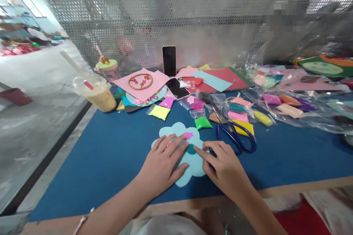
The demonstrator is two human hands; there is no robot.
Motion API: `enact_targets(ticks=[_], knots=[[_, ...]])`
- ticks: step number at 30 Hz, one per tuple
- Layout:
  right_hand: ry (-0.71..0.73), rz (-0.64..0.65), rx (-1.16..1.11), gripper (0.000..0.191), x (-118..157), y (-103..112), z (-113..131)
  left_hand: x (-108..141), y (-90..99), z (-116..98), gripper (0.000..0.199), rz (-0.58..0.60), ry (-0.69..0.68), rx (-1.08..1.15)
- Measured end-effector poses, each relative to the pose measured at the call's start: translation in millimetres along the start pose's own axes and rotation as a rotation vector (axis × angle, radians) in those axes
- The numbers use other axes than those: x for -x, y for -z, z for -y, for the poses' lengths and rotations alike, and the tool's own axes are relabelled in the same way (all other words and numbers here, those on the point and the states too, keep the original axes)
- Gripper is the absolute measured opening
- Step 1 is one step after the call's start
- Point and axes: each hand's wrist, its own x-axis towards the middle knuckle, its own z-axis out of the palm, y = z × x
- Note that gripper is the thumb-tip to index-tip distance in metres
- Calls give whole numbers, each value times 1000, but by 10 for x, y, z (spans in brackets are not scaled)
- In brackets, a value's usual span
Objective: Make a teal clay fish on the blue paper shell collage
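Observation:
A light-blue scalloped paper cutout (197, 163) lies flat on the blue tabletop. My left hand (162, 161) rests over its left side, fingers spread and thumb apart, holding nothing. Under those fingers part of the cutout is hidden, with a bit of pink showing between them. A dark teal patch (191, 149) lies on the cutout between my hands, and a pink-purple shape (188, 136) sits above it. My right hand (222, 163) is at the right edge, its index fingertip touching the teal patch and its other fingers loosely bent, with nothing visible in them.
Blue-handled scissors (242, 141) lie right of the cutout among bagged colored clay, including a green packet (203, 122) and a yellow packet (160, 112). A plastic drink cup (99, 97) stands at left. Behind are colored papers, a phone (169, 60) propped upright and perforated metal sheeting (193, 29).

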Motion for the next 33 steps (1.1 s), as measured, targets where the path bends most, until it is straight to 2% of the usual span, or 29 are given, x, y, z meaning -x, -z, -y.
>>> enact_targets(ticks=[4,6,10,14,24,27,33], knots=[[33,-19,21,36,4,-25,-15,62,14,47,29,-138,3,-3],[27,-4,40,39,4,-20,-13,88,19,64,29,-161,-24,-16],[9,61,28,43,2,25,29,91,10,56,31,-135,-58,-33],[-16,126,1,42,-5,57,74,62,-29,31,33,-107,-22,-43],[94,198,60,44,-19,3,84,74,-99,39,31,-91,-36,-98],[94,176,52,45,-8,2,80,72,-111,39,29,-105,-38,-104],[-7,69,16,44,17,-8,64,67,-115,38,31,-132,-43,-112]])
